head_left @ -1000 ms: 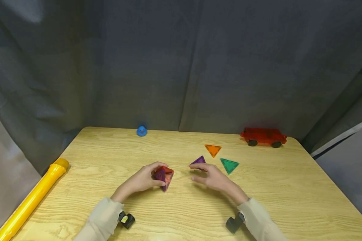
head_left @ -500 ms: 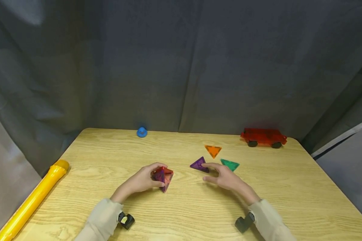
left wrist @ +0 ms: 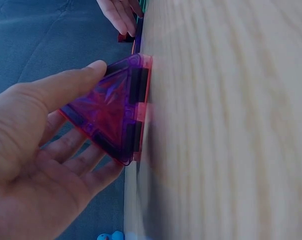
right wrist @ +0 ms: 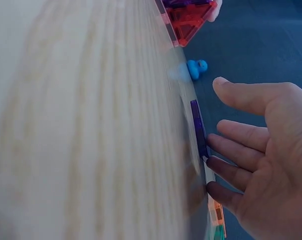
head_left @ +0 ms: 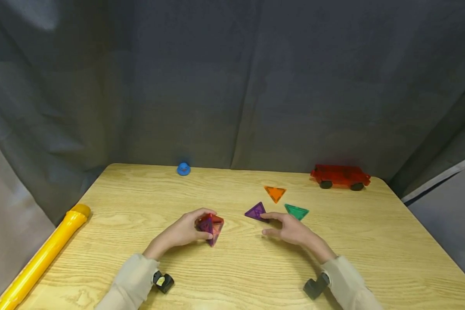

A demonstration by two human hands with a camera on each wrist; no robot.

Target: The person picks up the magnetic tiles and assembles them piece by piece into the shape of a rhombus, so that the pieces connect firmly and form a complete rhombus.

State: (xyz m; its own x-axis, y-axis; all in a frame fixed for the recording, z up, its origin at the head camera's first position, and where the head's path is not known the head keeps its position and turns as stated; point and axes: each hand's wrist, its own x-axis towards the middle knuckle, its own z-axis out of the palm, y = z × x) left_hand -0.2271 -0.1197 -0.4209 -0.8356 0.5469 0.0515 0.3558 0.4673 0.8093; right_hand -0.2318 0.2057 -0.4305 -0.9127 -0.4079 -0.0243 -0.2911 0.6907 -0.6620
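My left hand point(head_left: 183, 230) grips a small structure of red and purple translucent magnetic tiles point(head_left: 214, 229). In the left wrist view the thumb presses one face of these joined triangular tiles point(left wrist: 111, 112), with the fingers behind; the lower edges sit at the tabletop. To the right, a purple triangular magnetic tile point(head_left: 254, 211) lies flat on the table. My right hand point(head_left: 288, 229) reaches over its right corner, fingers loosely extended. From the right wrist, the fingertips touch or nearly touch that purple tile point(right wrist: 198, 129), while the thumb stays apart from it.
An orange triangular tile point(head_left: 275, 193) and a green one point(head_left: 296, 211) lie beyond my right hand. A red wheeled base point(head_left: 340, 176) stands at the back right, a blue rubber duck point(head_left: 184, 168) at the back edge. A long yellow tube point(head_left: 42, 262) lies along the left edge.
My right hand has moved rightward across the purple tile to its right corner, uncovering most of it, then nearly stopped. The left hand keeps its grip on the tile structure.
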